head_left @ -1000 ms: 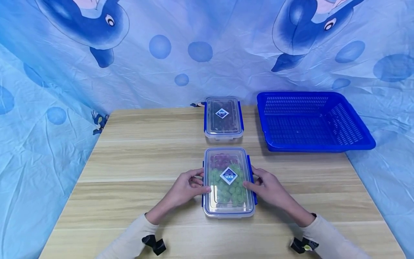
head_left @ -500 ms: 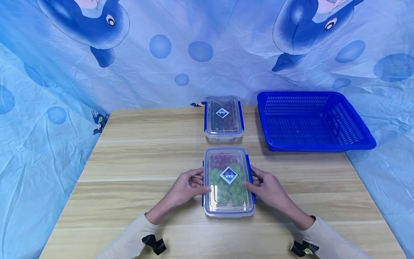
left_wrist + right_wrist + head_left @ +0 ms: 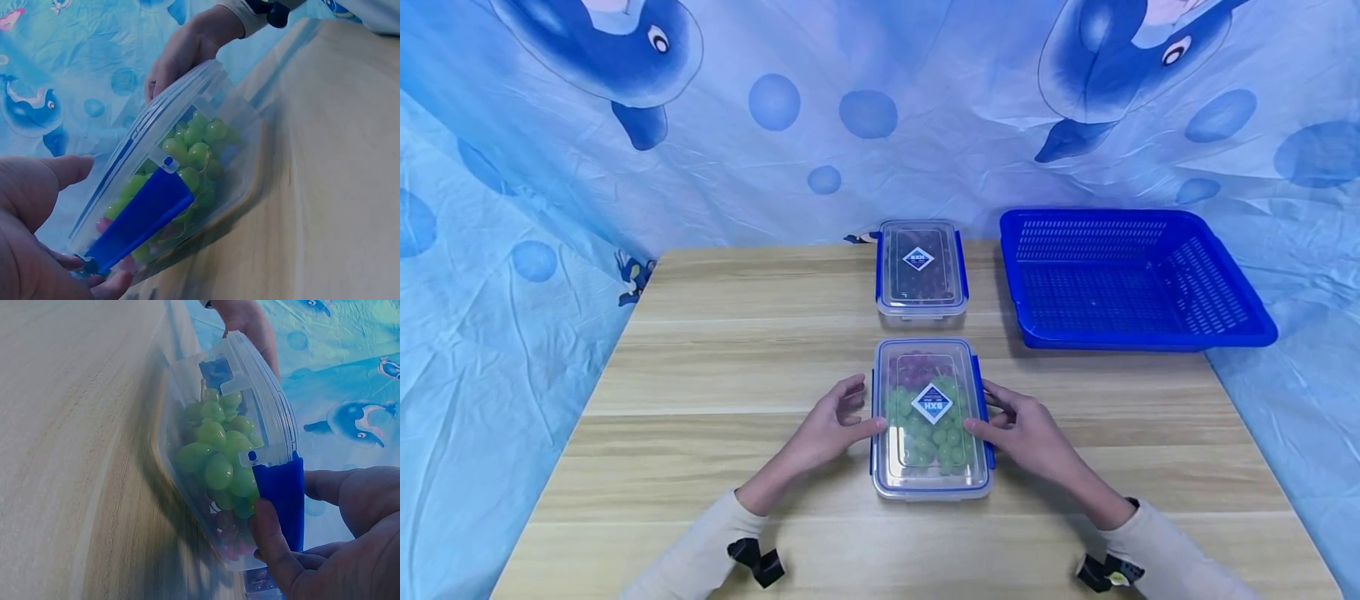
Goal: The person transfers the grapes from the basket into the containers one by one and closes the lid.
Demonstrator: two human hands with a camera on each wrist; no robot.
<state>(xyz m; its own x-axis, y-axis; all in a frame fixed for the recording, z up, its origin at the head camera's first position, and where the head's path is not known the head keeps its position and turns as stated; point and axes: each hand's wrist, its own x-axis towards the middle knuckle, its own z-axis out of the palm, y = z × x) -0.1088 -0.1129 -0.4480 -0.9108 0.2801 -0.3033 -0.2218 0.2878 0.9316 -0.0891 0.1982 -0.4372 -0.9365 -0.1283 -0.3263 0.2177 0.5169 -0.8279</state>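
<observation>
A clear lidded food container [image 3: 910,482] stands on the table, with green grapes [image 3: 917,437] and reddish-purple grapes [image 3: 917,364] inside. Its lid is on. Blue clasps run along both long sides; the right clasp [image 3: 284,503] juts outward, while the left clasp [image 3: 147,215] sits nearer the wall. My left hand [image 3: 823,429] is at the left side, thumb by the lid's edge and fingers loosely spread off the wall. With thumb on the lid and a finger at the clasp, my right hand [image 3: 1026,429] grips the right side. Some right fingertips are hidden below the clasp.
Behind it stands a second lidded container [image 3: 921,287] with dark contents. A blue perforated basket [image 3: 1138,340] occupies the back right of the wooden table [image 3: 715,342]. A blue dolphin-print curtain [image 3: 715,183] hangs behind and at both sides.
My left fingers have come away from the container's left side and spread slightly. The right hand and the container keep their places; the head view has shifted slightly.
</observation>
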